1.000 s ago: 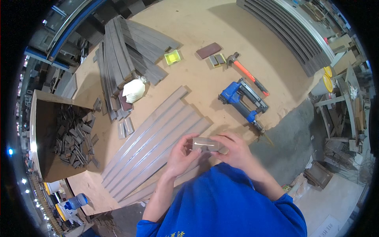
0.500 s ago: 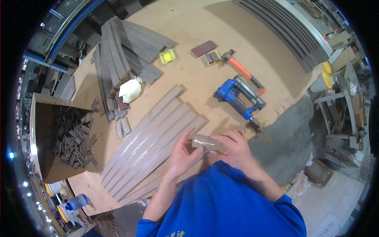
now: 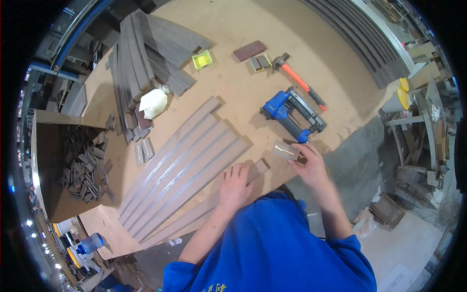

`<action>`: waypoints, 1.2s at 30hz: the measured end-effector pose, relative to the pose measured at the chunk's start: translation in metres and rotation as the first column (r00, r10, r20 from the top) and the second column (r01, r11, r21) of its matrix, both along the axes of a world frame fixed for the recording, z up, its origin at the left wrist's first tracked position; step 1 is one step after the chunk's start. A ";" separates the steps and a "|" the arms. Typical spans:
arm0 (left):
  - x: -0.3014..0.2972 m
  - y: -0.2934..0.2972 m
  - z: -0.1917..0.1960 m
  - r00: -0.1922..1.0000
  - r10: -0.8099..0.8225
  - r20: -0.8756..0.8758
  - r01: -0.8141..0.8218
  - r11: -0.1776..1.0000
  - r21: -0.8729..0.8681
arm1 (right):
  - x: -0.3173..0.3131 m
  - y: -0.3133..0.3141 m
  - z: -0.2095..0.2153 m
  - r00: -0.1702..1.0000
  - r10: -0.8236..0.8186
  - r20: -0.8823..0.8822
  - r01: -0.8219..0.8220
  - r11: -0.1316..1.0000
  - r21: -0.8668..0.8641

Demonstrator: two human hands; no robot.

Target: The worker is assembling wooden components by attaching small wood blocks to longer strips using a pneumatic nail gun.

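My right hand (image 3: 310, 164) pinches a small pale rectangular block (image 3: 285, 150) by its right end, above the table's near right edge. A glossy whitish streak runs along the block's upper face. My left hand (image 3: 236, 186) is curled over a single grey-brown wooden strip (image 3: 204, 207) close to its right end, and the fingers partly hide it. Beyond this strip, several similar strips (image 3: 177, 173) lie fanned side by side, with shiny lines along them. A blue nail gun (image 3: 292, 113) rests just past my right hand.
An orange-handled hammer (image 3: 300, 80), a maroon sanding block (image 3: 249, 50) and a yellow tray (image 3: 202, 60) lie farther back. Dark strips (image 3: 141, 53) are stacked at far left, beside a white bag (image 3: 153, 103). A cardboard box (image 3: 48, 209) of small offcuts stands at left.
My left hand has let go of the block and come down onto the near strip. My right hand has carried the block to the right and farther from my body.
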State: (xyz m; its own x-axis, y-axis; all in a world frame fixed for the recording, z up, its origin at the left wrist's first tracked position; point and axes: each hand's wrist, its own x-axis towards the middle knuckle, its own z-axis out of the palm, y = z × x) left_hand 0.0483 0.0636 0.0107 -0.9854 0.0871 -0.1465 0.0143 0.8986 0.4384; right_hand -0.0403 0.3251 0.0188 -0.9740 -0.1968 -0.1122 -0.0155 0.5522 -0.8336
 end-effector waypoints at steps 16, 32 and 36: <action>0.019 -0.025 0.007 0.987 0.160 0.019 -0.159 0.950 0.269 | -0.027 -0.036 -0.016 0.810 0.583 -0.052 -0.549 0.788 0.280; -0.004 -0.004 -0.008 0.995 0.085 -0.055 -0.074 0.980 0.183 | -0.038 -0.043 -0.026 0.788 0.610 -0.085 -0.589 0.787 0.183; -0.005 -0.002 -0.010 0.993 0.088 -0.075 -0.075 0.984 0.161 | -0.041 -0.044 -0.025 0.776 0.629 -0.053 -0.612 0.771 0.177</action>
State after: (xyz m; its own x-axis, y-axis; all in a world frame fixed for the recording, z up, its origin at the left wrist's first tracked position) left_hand 0.0436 0.0618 0.0011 -0.9982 0.0212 -0.0562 -0.0150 0.8178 0.5752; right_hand -0.0817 0.2814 -0.0058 -0.6523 -0.7521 -0.0938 -0.4765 0.5031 -0.7210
